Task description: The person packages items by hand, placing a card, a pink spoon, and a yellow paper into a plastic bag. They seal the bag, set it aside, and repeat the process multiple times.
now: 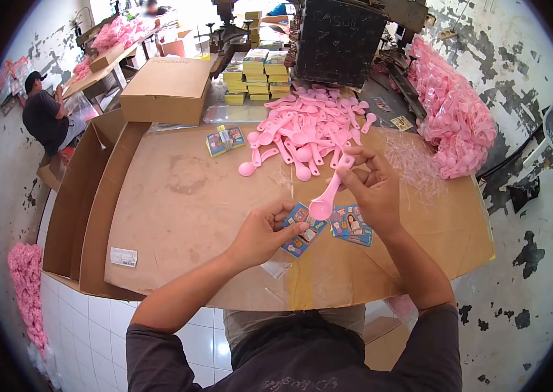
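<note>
My right hand [376,189] pinches the handle end of a pink plastic measuring spoon [329,196], its round bowl pointing down and to the left. Between the thumb and fingers of my left hand [265,230] is a blue printed card [301,243], just below the spoon's bowl. Several similar cards [353,225] lie fanned on the cardboard under my right wrist. Beyond my hands spreads a heap of pink spoons [309,121]. Left of that heap rests a banded bundle of cards [225,140].
A cardboard sheet [178,215] covers the table. At the left stand an open carton [70,215] and a closed box [165,88]. Card stacks [265,68] and a black machine [338,42] stand behind. Bagged pink spoons [450,111] line the right. A person [46,114] sits far left.
</note>
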`<state>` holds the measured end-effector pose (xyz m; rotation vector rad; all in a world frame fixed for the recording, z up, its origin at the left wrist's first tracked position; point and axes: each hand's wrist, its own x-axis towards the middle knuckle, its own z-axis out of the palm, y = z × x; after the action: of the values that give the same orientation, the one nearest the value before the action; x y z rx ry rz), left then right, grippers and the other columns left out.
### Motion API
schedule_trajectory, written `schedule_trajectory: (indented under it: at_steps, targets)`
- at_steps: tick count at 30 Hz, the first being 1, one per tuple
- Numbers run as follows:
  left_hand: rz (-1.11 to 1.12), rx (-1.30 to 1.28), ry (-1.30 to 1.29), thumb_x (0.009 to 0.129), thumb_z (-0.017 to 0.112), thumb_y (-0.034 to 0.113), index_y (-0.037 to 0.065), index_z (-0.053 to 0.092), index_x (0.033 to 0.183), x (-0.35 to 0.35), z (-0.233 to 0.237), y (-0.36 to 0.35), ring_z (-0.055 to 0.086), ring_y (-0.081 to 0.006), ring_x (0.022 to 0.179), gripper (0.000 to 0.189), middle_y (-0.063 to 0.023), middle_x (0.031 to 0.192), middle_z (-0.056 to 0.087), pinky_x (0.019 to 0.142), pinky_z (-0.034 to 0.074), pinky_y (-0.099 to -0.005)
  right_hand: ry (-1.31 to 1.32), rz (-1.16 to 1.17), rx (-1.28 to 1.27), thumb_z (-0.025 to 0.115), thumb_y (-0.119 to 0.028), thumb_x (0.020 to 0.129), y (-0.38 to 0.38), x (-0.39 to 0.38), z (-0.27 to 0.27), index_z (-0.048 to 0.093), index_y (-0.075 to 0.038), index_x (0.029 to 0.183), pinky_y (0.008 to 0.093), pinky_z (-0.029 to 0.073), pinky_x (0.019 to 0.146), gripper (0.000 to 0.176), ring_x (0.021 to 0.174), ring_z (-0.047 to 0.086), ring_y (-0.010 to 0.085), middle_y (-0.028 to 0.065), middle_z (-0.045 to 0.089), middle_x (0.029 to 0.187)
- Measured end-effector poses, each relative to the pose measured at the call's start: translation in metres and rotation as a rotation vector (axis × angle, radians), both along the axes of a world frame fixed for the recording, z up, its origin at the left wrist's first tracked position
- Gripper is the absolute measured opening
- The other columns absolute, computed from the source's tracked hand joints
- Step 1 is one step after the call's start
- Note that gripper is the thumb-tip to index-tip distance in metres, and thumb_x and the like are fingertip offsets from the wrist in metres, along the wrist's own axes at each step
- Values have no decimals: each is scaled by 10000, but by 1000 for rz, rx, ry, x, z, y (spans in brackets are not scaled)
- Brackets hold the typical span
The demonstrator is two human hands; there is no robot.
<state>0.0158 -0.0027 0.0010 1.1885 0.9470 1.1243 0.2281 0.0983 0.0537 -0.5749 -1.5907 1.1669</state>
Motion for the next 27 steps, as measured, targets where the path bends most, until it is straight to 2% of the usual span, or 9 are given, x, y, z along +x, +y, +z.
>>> schedule_trajectory:
  at_steps: [6,9,11,13,15,18,21,24,27]
  targets:
    - [-26,65,-69,1010,690,98,-38,609,1290,2,-6,1,710,-122,984,322,-92,1131,729,862,597,-284,28,79,-32,665,26,982,-19,-9,-21,588,14,1266,263,592,774,295,905,710,120,91,660,1107]
    - [-29,0,-120,1026,672,111,-43,600,1316,1,4,-2,689,-105,1014,336,-77,1137,727,873,577,-274,-43,211,-18,657,-1,998,-18,-5,-36,578,9,1277,307,574,847,290,973,695,137,90,663,1125]
    - [-64,0,-104,1031,669,128,-42,594,1324,-2,3,-1,690,-107,1015,347,-81,1150,725,870,573,-270,-187,239,195,670,-5,986,-3,5,-26,594,12,1264,332,555,891,289,1042,675,154,87,668,1156]
    - [-102,-14,-105,1035,666,141,-41,588,1330,-4,2,-2,690,-107,1018,355,-83,1161,723,870,569,-267,-253,260,282,682,-8,971,2,5,-14,624,7,1232,355,531,939,268,1103,655,177,85,672,1187]
    - [-146,-36,-120,1038,662,150,-40,583,1334,-6,4,-3,688,-104,1021,360,-85,1169,721,874,563,-265,-241,273,248,694,-11,952,-6,-1,7,667,-4,1179,377,504,989,229,1157,637,205,86,674,1216]
    - [-225,-14,-122,1041,651,146,-27,566,1350,-8,4,-2,678,-122,1079,364,-86,1184,718,936,541,-286,-492,496,442,716,-46,933,-9,3,30,728,-44,1077,378,502,978,145,1128,652,227,89,684,1218]
    - [-209,33,-141,1027,657,152,-12,535,1397,-10,7,-2,635,-169,1202,422,-105,1261,688,1050,485,-341,-453,540,446,750,-76,902,-14,0,43,744,-70,1029,388,516,932,127,1073,668,248,85,700,1132]
    - [21,301,-70,1011,669,176,1,504,1444,0,9,-8,578,-221,1304,496,-124,1342,644,1127,424,-395,-665,232,818,764,-67,871,-27,-3,63,739,-63,1023,392,534,850,155,990,681,259,77,702,1029]
    - [-30,476,74,1009,665,266,-13,466,1482,-11,3,-5,577,-244,1309,585,-144,1386,599,1110,448,-399,-705,143,766,740,-47,876,-44,-2,74,721,-36,1041,409,536,800,166,887,681,296,104,688,957]
